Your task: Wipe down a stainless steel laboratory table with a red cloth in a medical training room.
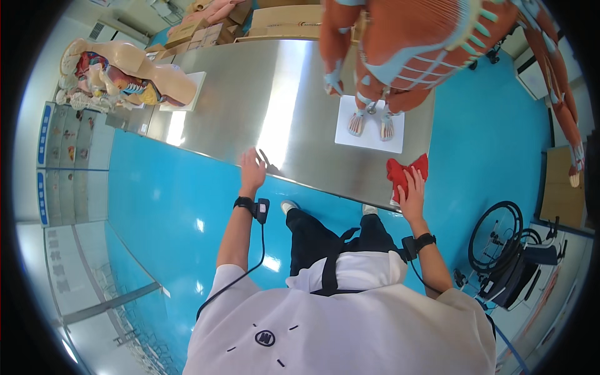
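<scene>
Before me stands a steel-topped table (225, 103). My left hand (253, 169) is at its near edge, fingers apart and holding nothing; whether it touches the steel I cannot tell. My right hand (412, 194) lies on a crumpled red cloth (403, 176) at the table's near right corner, its fingers spread over the cloth. Just beyond the cloth, a muscle anatomy figure (375, 61) stands on a white base plate (370, 143). At the far left of the table lies a torso model (154, 79) with exposed organs, its white base (199, 91) turned on edge.
Cardboard boxes (283, 21) are behind the table. A folded wheelchair (508, 262) stands on the blue floor at the right. Glass-fronted cabinets (70, 140) with small models line the left wall. The figure's arm (558, 93) reaches out over the floor at the right.
</scene>
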